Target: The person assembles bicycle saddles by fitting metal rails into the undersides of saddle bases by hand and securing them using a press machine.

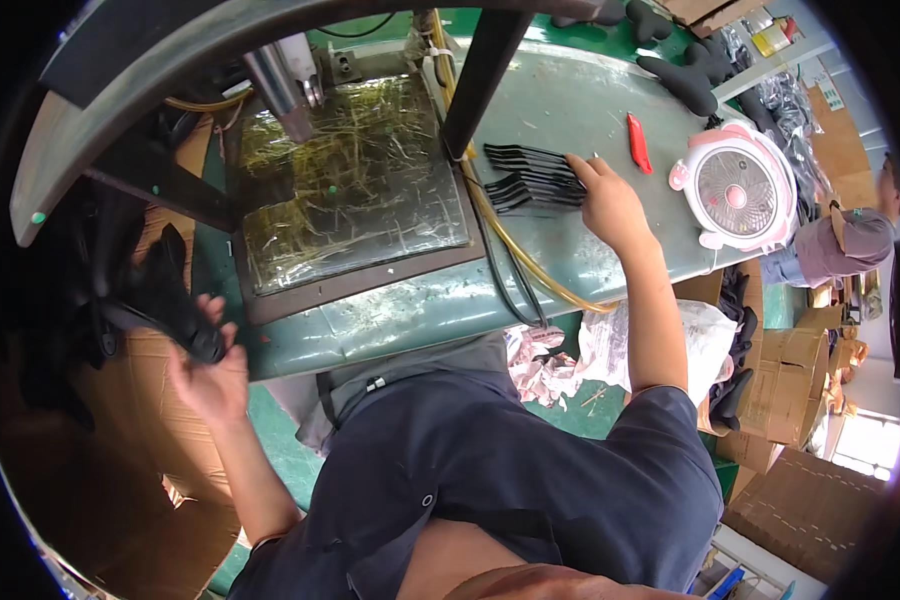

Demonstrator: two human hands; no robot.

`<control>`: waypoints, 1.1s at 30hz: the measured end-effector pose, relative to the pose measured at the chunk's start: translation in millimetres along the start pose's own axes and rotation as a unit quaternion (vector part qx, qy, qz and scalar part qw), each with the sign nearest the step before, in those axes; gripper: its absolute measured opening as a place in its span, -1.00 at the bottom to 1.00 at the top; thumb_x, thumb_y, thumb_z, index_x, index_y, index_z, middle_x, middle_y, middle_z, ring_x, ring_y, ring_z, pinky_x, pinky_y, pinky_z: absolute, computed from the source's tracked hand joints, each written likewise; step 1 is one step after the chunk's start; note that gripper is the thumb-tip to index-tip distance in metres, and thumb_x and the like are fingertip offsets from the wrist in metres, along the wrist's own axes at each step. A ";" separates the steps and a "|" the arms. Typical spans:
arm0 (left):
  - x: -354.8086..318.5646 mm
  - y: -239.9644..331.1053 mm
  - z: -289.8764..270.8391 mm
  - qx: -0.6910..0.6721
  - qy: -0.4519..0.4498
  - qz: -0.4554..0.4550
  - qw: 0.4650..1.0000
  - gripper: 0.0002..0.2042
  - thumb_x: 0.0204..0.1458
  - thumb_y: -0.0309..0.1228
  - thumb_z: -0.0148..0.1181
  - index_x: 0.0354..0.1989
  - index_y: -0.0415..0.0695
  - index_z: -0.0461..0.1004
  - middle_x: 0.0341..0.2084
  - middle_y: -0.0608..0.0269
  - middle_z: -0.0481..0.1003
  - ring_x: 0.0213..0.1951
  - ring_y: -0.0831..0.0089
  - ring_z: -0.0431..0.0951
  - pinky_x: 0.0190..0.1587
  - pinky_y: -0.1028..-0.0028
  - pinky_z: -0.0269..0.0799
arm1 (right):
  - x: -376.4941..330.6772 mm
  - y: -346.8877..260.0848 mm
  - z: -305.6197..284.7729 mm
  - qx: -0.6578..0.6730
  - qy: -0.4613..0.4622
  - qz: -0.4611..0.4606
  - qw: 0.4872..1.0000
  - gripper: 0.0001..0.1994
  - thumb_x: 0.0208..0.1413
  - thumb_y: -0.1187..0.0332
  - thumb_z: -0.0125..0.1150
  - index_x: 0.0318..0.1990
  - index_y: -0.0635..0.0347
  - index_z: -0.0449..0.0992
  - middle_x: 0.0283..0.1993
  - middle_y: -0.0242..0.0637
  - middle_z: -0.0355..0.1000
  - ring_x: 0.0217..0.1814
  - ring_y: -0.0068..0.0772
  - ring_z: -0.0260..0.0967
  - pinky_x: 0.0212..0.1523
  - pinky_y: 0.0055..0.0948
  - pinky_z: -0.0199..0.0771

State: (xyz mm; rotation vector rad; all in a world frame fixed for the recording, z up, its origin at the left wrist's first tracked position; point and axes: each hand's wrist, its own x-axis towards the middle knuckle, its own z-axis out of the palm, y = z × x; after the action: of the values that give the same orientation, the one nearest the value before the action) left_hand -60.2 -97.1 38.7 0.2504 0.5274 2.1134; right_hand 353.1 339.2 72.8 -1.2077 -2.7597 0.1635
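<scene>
On the green bench (610, 110), thin black pieces (532, 178) lie in a neat fan, easy to pick one by one, and the right hand (610, 205) rests its open fingers on their ends. Down at the side, the left hand (210, 375) has its grip closed around a black curved part (160, 295), held out over the brown boxes (100, 470).
</scene>
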 end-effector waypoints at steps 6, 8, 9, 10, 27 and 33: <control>29.5 -43.0 22.7 -0.044 0.200 -0.043 0.978 -0.77 0.41 -0.26 0.29 -0.03 -0.19 0.51 -0.11 0.01 0.60 0.03 0.08 0.62 0.22 0.05 0.60 | -7.8 7.4 -9.6 0.041 -0.013 -0.044 0.998 -0.10 -0.17 0.68 0.07 0.53 0.19 0.32 0.17 0.17 0.43 0.28 0.39 0.39 0.28 0.05 0.46; 21.4 -57.0 21.1 -0.025 0.189 -0.056 0.980 -0.69 0.41 -0.15 0.30 -0.01 -0.17 0.51 -0.17 0.02 0.64 -0.04 0.11 0.69 0.11 0.11 0.68 | -19.5 5.6 -8.0 -0.026 -0.003 -0.044 0.999 -0.08 -0.17 0.70 0.10 0.54 0.19 0.32 0.19 0.16 0.43 0.30 0.35 0.38 0.33 0.02 0.45; 15.0 -68.2 34.3 -0.028 0.213 -0.061 0.975 -0.68 0.41 -0.12 0.29 -0.08 -0.17 0.55 -0.17 0.04 0.65 -0.05 0.12 0.70 0.08 0.14 0.70 | -21.8 9.1 -0.5 -0.030 0.009 -0.045 0.998 -0.09 -0.15 0.72 0.12 0.54 0.18 0.32 0.20 0.12 0.42 0.32 0.31 0.37 0.36 0.02 0.43; 6.9 -78.6 46.5 -0.032 0.224 -0.088 0.970 -0.69 0.40 -0.12 0.30 -0.10 -0.16 0.58 -0.16 0.05 0.67 -0.05 0.15 0.71 0.08 0.16 0.69 | -21.4 2.1 -2.2 -0.029 -0.005 -0.026 0.999 -0.11 -0.11 0.75 0.13 0.54 0.18 0.32 0.22 0.09 0.42 0.34 0.27 0.37 0.36 0.02 0.42; 102.6 -10.3 53.4 0.805 -0.240 0.287 0.461 -0.59 -0.03 -0.03 0.56 -0.19 -0.10 0.68 -0.27 0.19 0.66 -0.16 0.06 0.69 -0.11 0.12 0.59 | -55.5 8.6 -14.8 0.420 0.206 0.026 0.884 -0.37 0.22 0.74 0.31 0.46 0.28 0.40 0.18 -0.32 0.50 -0.07 -0.61 0.36 0.03 -0.59 0.42; 100.0 -65.9 77.0 0.793 -0.173 0.366 0.455 -0.70 -0.05 -0.14 0.60 -0.35 -0.08 0.68 -0.36 0.26 0.63 -0.26 0.15 0.67 -0.19 0.22 0.56 | -50.6 -154.4 -10.7 0.466 0.033 -0.088 0.880 -0.30 0.02 0.55 0.58 0.40 0.24 0.53 -0.34 -0.58 0.19 -0.36 -0.71 0.13 -0.33 -0.62 0.22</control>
State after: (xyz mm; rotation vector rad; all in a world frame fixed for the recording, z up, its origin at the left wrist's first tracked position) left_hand -39.2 39.1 74.5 2.2123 2.3003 1.2892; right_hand 277.3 198.2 102.8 -0.6544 -2.1796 1.2201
